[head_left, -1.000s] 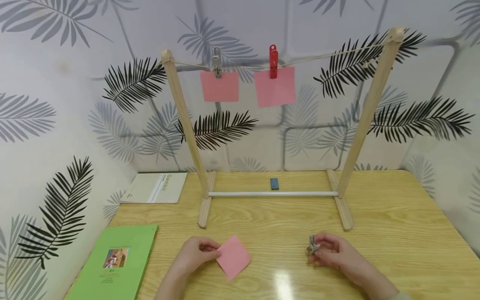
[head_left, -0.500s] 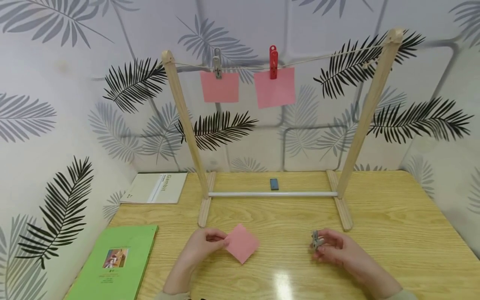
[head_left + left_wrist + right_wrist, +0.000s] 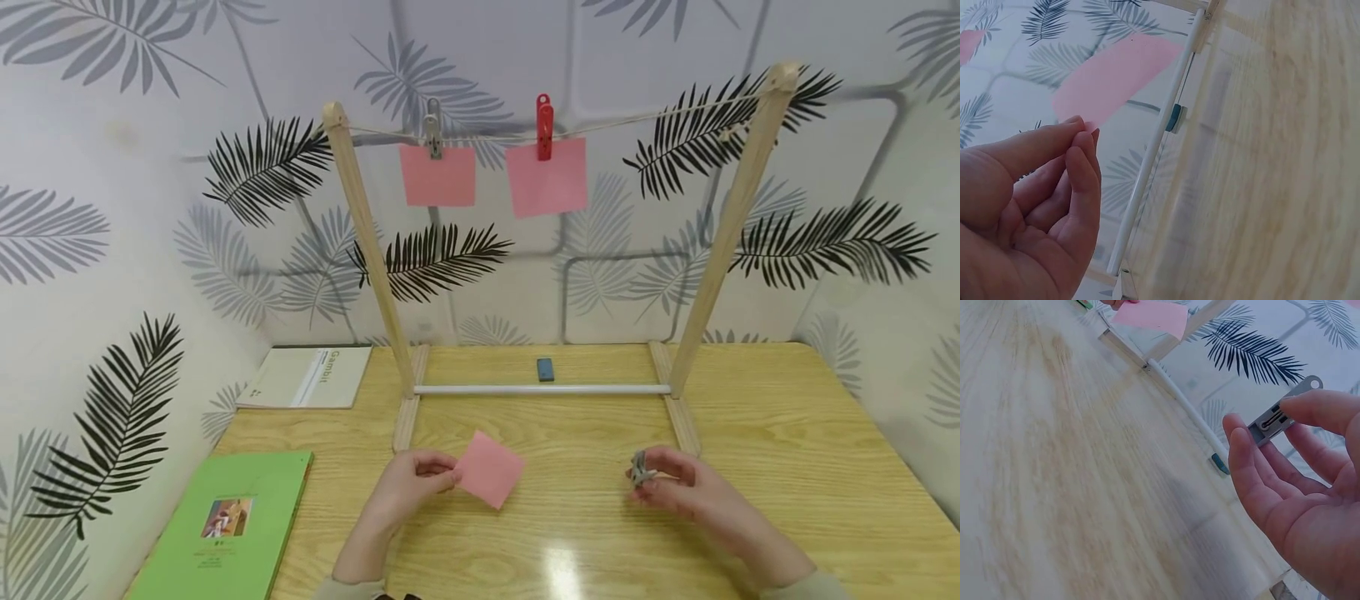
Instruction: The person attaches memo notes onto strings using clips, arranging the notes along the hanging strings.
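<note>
Between thumb and fingertips, my left hand [image 3: 411,490] pinches one corner of a pink paper square [image 3: 491,469], held above the table. The left wrist view shows the same paper [image 3: 1116,78] stretching away from the fingertips. My right hand [image 3: 686,483] holds a grey clothespin [image 3: 640,471] by thumb and fingers; in the right wrist view the clothespin [image 3: 1282,412] lies slanted across the fingertips. Beyond both hands, a string [image 3: 622,122] runs between two wooden posts. A grey clothespin [image 3: 433,129] and a red clothespin [image 3: 544,129] each clip a pink paper to it.
The wooden stand's right post [image 3: 731,237] and left post [image 3: 367,242] rise from feet joined by a white bar [image 3: 540,389]. A small blue block [image 3: 545,369] lies behind the bar. A green book [image 3: 225,525] and a pale notebook [image 3: 307,377] lie at left.
My left hand has moved forward and to the right with the pink paper. My right hand has shifted slightly forward and right, and the clothespin in it has turned a little.
</note>
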A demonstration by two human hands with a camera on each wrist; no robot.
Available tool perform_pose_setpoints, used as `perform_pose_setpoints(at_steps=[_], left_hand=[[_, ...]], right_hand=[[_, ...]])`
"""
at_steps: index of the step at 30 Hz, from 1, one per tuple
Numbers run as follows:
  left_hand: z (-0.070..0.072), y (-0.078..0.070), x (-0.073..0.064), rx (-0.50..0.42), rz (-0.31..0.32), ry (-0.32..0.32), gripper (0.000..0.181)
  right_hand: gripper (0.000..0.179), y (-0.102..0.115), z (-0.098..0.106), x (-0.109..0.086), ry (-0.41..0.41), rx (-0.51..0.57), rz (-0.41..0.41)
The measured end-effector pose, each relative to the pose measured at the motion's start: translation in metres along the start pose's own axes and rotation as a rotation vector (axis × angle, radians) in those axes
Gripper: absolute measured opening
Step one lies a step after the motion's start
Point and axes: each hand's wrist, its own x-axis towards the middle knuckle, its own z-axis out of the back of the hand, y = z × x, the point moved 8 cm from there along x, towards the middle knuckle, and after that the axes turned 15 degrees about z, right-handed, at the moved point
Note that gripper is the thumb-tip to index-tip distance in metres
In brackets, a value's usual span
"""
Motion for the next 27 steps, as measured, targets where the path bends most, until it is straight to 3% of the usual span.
perform_pose_setpoints(at_steps=[11, 21, 27], left_hand=[[-0.002, -0.003, 0.008, -0.194, -0.025, 0.017, 0.025], [-0.003, -0.011, 0.011, -0.290, -0.012, 0.014, 0.027], [-0.008, -0.020, 0.013, -0.325, -0.015, 0.019, 0.026]], right_hand=[[0.029, 0.014, 0.011, 0.002, -0.049, -0.072, -0.009], [0.033, 0.027, 0.013, 0.006, -0.057, -0.011, 0.045], [0.028, 0.034, 0.017, 0.011, -0.086, -0.026, 0.042]])
